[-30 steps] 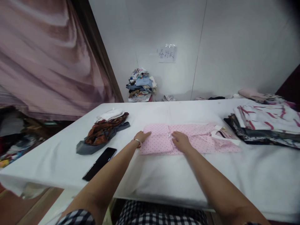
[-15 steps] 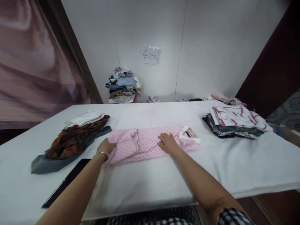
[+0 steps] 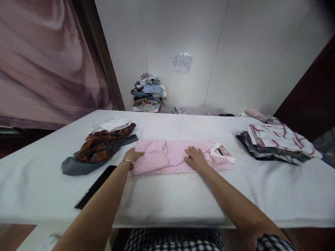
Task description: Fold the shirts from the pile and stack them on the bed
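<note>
A pink dotted shirt [image 3: 178, 153] lies folded into a long strip across the table, its white collar [image 3: 222, 157] to the right. The left end of the strip is doubled over toward the middle. At that folded end my left hand [image 3: 133, 157], with a bracelet on the wrist, grips the fabric; its thumb rests on top and the other fingers are partly hidden. My right hand [image 3: 195, 158] lies flat on the shirt near the collar, fingers spread and holding nothing.
A white-covered table [image 3: 167, 198] spreads before me. Rumpled brown, grey and white clothes [image 3: 102, 148] lie left, near a black flat object [image 3: 95, 186]. Folded clothes [image 3: 277, 143] are stacked right. Behind stand a tall clothes pile [image 3: 149, 92] and a wall sign [image 3: 181, 62].
The folded-over left part of the shirt looks flatter and smoother. Both hands stay at about the same places on the shirt. The whole view has shifted, moving everything rightward.
</note>
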Motion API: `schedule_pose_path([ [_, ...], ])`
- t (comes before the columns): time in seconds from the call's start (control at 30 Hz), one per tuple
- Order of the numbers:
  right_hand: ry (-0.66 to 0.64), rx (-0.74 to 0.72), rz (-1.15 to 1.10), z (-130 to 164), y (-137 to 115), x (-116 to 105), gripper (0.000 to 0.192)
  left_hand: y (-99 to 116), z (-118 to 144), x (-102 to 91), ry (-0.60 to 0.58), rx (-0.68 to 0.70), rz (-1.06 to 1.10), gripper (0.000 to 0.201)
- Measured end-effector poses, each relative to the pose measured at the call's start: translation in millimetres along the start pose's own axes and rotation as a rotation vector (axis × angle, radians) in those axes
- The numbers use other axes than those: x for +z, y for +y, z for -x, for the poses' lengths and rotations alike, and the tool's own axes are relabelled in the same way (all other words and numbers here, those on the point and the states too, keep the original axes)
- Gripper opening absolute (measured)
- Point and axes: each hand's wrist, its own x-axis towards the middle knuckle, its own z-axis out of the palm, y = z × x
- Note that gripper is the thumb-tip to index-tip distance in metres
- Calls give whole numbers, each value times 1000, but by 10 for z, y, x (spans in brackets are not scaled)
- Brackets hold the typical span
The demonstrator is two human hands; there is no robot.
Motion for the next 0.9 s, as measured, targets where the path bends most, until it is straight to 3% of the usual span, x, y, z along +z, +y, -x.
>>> schedule_pose_path([
  [0.1,92,-105,-68,-44,-320,-128,57,-22,8,-24,-56,-35,136,48],
  [0.23,122,-304,-197,-210,-918,-275,62,-22,24,-35,-73,-100,278,57],
  [0.3,130,-335,-207,-311,-1164,-217,64,-29,29,-33,-81,-132,338,57],
  [0.37,60,-277,-182,-391,-1310,-39,66,-43,29,-29,-93,-153,393,54],
  [0.47,-110,-142,-127,-442,-1347,329,70,-64,22,-25,-133,-171,470,48],
  [0.57,-135,-112,-109,-444,-1292,540,72,-67,21,-34,-186,-185,525,41],
  [0.67,-166,-111,-153,-446,-1276,487,69,-56,33,-56,-218,-201,559,36],
  [0.83,-70,-57,-289,-392,-1324,353,67,-27,81,-88,-255,-188,597,28],
  [0.9,-120,-76,-306,-355,-1321,381,70,1,111,-109,-241,-169,586,26],
])
